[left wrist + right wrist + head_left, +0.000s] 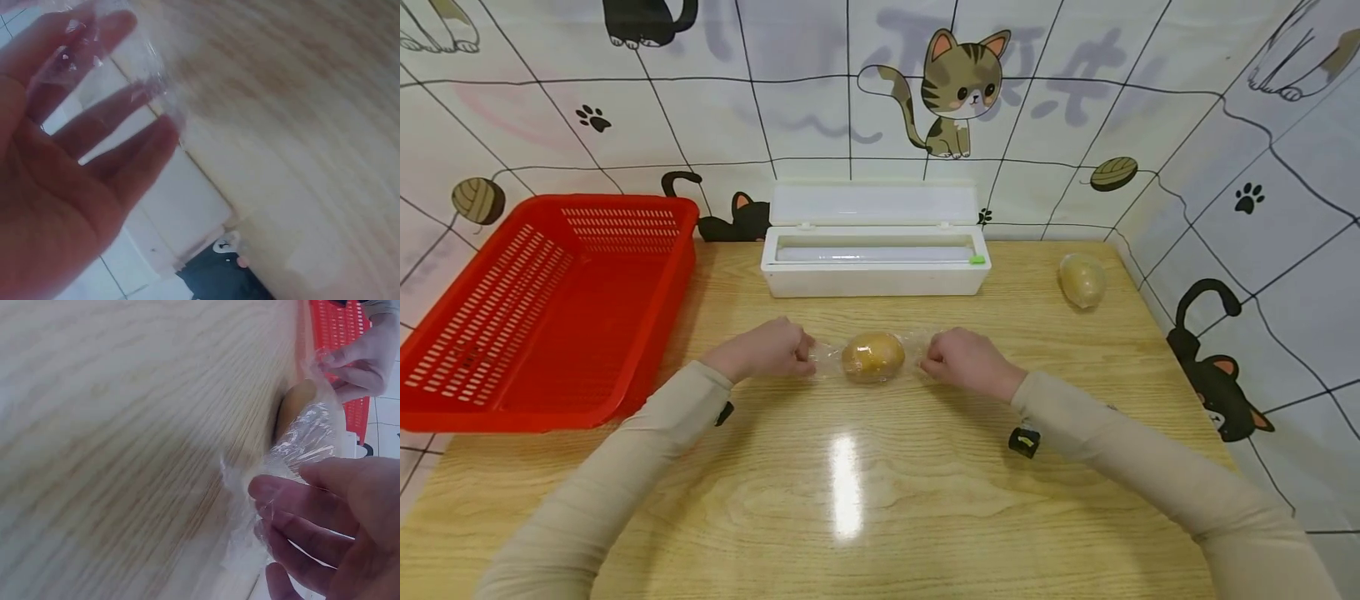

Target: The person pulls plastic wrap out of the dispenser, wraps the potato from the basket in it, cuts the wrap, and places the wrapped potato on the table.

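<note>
An oval yellow-brown potato (872, 357), wrapped in clear cling film (829, 360), lies on the wooden table between the two hands. My left hand (771, 348) pinches the film's loose end on the left side. On the other side my right hand (973, 362) pinches the opposite end, its fingers bent around the crinkled film (306, 440) in the right wrist view. Film also stretches across the fingers of the left hand (69, 162) in the left wrist view. Both hands stay off the potato itself, one at each twist of film.
A white cling film dispenser (876, 282) stands behind the potato, lid raised, with a green slider at its right end. Another wrapped potato (1082, 281) sits at the back right. A red plastic basket (651, 350) occupies the left. Cat-printed sheeting (805, 125) lines the back and sides.
</note>
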`<state>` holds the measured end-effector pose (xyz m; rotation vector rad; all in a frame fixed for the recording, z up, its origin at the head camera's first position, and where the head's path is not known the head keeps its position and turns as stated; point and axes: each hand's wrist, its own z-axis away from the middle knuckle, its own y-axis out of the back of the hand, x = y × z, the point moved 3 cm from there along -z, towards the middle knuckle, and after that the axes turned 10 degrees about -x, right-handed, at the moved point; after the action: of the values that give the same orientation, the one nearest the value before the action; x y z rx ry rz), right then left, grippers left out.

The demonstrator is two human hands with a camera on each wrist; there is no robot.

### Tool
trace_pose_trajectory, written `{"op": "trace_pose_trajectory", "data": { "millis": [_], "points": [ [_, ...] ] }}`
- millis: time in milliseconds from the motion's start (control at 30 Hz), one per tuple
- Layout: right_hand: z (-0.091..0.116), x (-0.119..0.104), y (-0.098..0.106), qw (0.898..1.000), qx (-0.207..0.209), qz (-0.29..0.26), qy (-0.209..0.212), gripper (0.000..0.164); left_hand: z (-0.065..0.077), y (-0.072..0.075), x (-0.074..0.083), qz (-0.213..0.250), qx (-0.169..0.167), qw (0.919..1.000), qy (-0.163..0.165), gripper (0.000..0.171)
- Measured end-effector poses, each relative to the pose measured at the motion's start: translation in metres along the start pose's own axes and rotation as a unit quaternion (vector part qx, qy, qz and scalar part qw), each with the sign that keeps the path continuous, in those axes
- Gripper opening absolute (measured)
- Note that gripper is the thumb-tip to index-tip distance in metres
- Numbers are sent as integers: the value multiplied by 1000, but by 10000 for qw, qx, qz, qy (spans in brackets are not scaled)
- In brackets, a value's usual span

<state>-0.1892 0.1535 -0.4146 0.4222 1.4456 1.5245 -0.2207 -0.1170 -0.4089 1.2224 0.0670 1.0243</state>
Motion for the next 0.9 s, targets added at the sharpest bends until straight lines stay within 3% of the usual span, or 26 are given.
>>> {"op": "trace_pose_trajectory", "data": {
  "millis": [167, 467, 600, 700, 900],
  "points": [
    [-8, 2, 2, 9999, 77, 52, -109, 51, -7, 3, 4, -506, 269, 9982, 180, 46],
    [-15, 4, 8, 9987, -84, 264, -439, 44, -15, 3, 10, -1054, 617, 9898, 728, 38],
    [-15, 4, 10, 9989, -188, 228, -363, 40, -18, 1, 13, -1523, 846, 9820, 729, 38],
    [-15, 6, 10, 9992, -264, 143, -261, 37, -20, -3, 12, -1888, 986, 9739, 782, 30],
    [-14, 10, 11, 9992, -305, 24, -243, 37, -20, -8, 9, -2304, 1029, 9622, 1027, 22]
  ]
}}
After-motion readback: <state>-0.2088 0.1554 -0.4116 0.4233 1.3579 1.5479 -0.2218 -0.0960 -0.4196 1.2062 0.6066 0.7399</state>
